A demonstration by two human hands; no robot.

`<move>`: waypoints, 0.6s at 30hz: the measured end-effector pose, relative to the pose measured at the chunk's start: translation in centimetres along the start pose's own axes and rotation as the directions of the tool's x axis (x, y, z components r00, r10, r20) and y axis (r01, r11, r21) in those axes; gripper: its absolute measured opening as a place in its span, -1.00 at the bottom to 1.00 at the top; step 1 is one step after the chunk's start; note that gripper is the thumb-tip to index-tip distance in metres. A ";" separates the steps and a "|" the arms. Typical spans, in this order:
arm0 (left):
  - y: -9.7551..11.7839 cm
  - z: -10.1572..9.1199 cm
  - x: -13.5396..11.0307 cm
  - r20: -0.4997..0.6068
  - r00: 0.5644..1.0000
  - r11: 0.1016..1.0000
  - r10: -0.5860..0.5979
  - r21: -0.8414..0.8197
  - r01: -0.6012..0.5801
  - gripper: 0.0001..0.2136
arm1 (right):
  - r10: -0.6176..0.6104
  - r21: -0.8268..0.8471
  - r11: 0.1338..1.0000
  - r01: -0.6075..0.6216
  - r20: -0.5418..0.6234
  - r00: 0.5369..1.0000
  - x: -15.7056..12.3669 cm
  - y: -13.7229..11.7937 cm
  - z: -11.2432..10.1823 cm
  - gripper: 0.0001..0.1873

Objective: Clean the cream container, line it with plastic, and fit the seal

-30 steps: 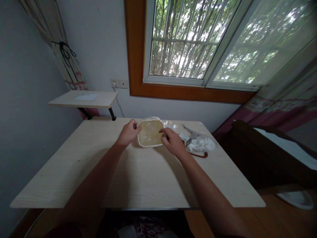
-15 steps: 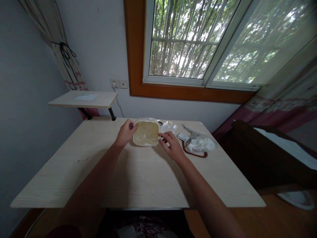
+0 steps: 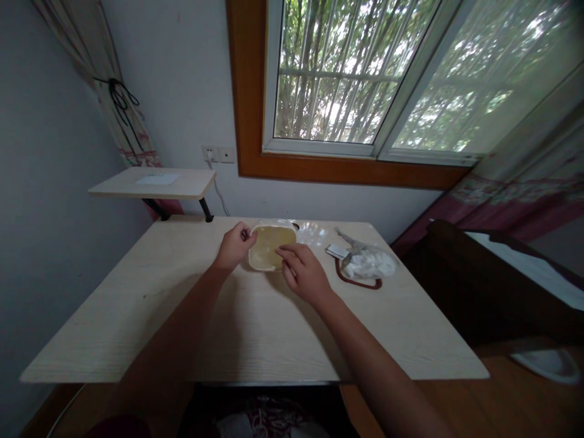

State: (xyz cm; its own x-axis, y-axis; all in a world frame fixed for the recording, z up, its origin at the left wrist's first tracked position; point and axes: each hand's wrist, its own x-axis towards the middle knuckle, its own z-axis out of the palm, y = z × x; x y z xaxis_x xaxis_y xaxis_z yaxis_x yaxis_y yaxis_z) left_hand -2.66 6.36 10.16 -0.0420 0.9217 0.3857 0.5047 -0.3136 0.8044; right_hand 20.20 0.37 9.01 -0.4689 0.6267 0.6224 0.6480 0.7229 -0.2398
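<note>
A shallow rectangular plastic container (image 3: 264,248) with rounded corners, a whitish rim and a yellowish inside faces me near the back of the table. My left hand (image 3: 236,248) is closed on its left edge, thumb over the rim. My right hand (image 3: 304,271) reaches across the container's right front part. Its fingers point left over the yellowish surface, with the thumb lower and apart from them. Whether the fingertips touch the surface is hard to tell. Behind and right of the container lies crinkled clear plastic (image 3: 314,232).
A clear bag of white stuff (image 3: 370,263) lies on a brown handle-like loop (image 3: 358,282), beside a small white packet (image 3: 337,251). The wooden table (image 3: 269,334) carries a raised shelf (image 3: 191,184) at back left. Wall and window stand behind; dark furniture (image 3: 497,286) is at right.
My right hand has moved left, from the container's right edge to over its surface. The container has shifted slightly right and toward me, with my left hand still on it.
</note>
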 end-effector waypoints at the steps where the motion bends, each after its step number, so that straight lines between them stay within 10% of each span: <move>1: 0.2 0.1 -0.1 0.014 1.000 1.000 0.011 0.002 -0.011 -0.80 | 0.005 -0.026 1.000 -0.004 0.068 0.998 0.8 -0.4 0.2 -0.55; 11: 1.4 0.5 -0.5 0.070 0.997 1.000 0.017 0.010 -0.018 -0.81 | 0.175 -0.292 0.951 -0.096 0.258 0.950 4.4 -0.3 2.8 -0.45; 18: 1.1 0.8 -0.1 0.016 1.000 1.000 0.009 -0.021 -0.009 -0.80 | 0.064 -0.247 0.969 -0.001 0.249 0.966 3.2 -0.2 3.2 -0.55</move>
State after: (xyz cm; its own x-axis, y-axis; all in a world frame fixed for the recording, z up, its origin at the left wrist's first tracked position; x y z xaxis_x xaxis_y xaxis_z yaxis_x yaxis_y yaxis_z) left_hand -1.44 6.06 10.66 -0.0238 0.9224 0.3856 0.4866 -0.3262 0.8104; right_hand 16.65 3.18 8.68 -0.5610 0.7242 0.4010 0.7764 0.6283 -0.0487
